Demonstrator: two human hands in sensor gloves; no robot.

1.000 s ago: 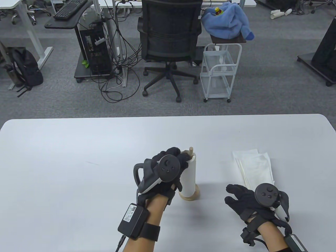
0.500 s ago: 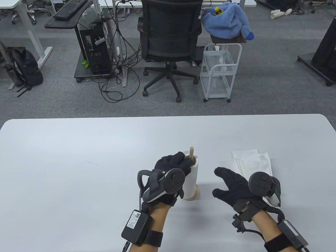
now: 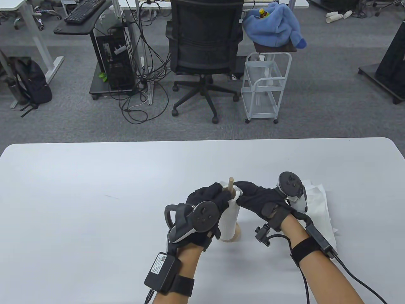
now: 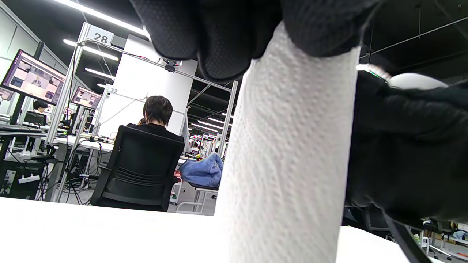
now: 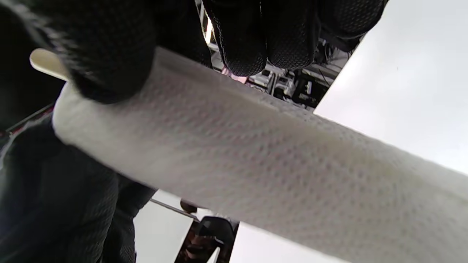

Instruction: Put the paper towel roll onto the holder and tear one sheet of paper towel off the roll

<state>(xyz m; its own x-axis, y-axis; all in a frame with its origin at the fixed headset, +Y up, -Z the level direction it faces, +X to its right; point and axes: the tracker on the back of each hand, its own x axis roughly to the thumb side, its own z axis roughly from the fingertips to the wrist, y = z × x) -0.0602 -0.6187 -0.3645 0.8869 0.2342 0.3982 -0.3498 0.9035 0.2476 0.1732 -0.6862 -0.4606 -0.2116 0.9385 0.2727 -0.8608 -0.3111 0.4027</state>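
Note:
A slim white paper towel roll (image 3: 228, 218) stands on a wooden holder, whose peg (image 3: 231, 183) pokes out of the top and whose round base (image 3: 234, 237) shows below. My left hand (image 3: 217, 193) grips the upper part of the roll from the left. My right hand (image 3: 245, 193) holds the top of the roll from the right. In the left wrist view the roll (image 4: 289, 164) rises under my fingers (image 4: 219, 40). In the right wrist view my thumb (image 5: 109, 58) and fingers (image 5: 248, 40) pinch the roll (image 5: 256, 164).
Loose white paper sheets (image 3: 318, 202) lie on the table (image 3: 95, 196) to the right of the holder, partly under my right forearm. Beyond the table's far edge stand an office chair (image 3: 204, 47) and a white wire cart (image 3: 265, 85).
My right hand has moved up and to the left from beside the loose sheets and taken hold of the roll's top. My left hand has kept its grip on the roll.

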